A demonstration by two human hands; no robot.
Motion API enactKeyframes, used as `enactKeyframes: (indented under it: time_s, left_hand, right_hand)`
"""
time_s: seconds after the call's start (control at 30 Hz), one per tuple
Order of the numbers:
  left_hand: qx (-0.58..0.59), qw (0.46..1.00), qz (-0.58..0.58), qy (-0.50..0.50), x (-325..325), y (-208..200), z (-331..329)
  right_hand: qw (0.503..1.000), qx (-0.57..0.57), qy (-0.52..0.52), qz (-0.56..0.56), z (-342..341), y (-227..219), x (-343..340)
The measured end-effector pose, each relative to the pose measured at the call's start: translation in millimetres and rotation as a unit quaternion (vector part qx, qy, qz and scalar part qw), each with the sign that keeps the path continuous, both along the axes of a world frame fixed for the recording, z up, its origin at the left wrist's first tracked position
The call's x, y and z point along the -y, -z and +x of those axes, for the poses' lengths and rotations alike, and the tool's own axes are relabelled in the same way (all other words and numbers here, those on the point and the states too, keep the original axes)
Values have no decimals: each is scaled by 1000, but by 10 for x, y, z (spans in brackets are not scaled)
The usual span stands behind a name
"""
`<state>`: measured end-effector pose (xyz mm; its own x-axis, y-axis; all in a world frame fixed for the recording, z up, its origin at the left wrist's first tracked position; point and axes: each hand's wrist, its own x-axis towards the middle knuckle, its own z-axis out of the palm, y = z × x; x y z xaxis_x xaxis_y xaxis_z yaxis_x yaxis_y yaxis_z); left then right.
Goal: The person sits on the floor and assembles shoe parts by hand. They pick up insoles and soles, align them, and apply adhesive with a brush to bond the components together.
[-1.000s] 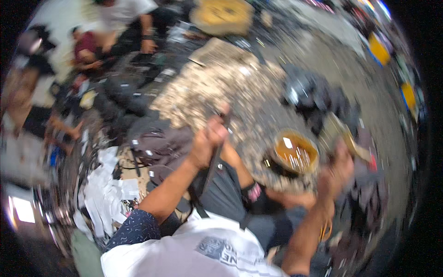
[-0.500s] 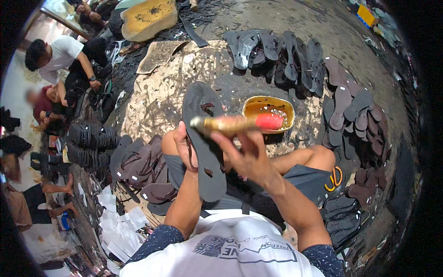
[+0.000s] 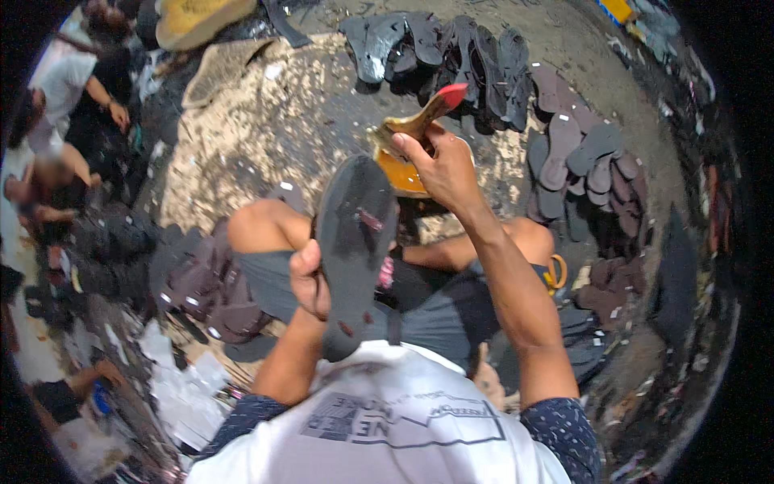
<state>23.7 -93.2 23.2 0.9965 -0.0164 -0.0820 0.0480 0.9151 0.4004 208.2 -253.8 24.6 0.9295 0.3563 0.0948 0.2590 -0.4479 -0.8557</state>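
Observation:
A dark grey flip-flop sandal (image 3: 351,218) stands toe-up in my left hand (image 3: 309,276), which is closed around its left side. Its broad face is turned to me, with brownish marks at the strap holes. My right hand (image 3: 448,171) is closed on a worn brush (image 3: 418,123) with a red-ended handle. The brush's other end hangs over the yellow tub (image 3: 405,179), which holds an amber substance. My right hand hides part of the tub, and the bristles cannot be made out clearly.
Dark sandals (image 3: 435,48) line the far side of the stained board (image 3: 234,153). Brown and grey soles (image 3: 597,153) are heaped at right, more sandals (image 3: 214,282) at left. White paper scraps (image 3: 185,387), orange-handled scissors (image 3: 556,273) and a co-worker (image 3: 68,89) are near.
My right hand has moved the brush from across the sandal up and away to the tub, its red end now pointing upward. The sandal has turned more upright in my left hand.

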Motion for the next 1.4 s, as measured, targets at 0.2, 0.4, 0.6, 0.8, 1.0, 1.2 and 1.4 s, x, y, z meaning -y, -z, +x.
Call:
enactKeyframes:
  time_s: [0.2,0.4,0.6,0.8,1.0,1.2,1.4]
  left_hand:
    - [-119,992,-36,15,164,-170,-663]
    - [-181,963,199,-17,-79,195,-995]
    - [-143,964,157,-159,-172,13,448]
    - [9,990,57,-125,-32,-36,1109]
    - [39,992,-55,-103,-46,-95,1043]
    - [11,995,-94,-27,127,-146,1034]
    - [20,981,-143,126,29,126,1262]
  right_hand:
    - [946,125,-21,-299,255,1104,245]
    - [968,188,21,166,310,624,563]
    - [961,172,85,-200,350,184,1404]
    - [987,28,49,153,-881,-206,-45]
    - [973,161,-18,165,-856,-256,-160]
    - [945,260,-119,158,-447,-313,-80]
    - [953,151,-162,208,-796,-326,196]
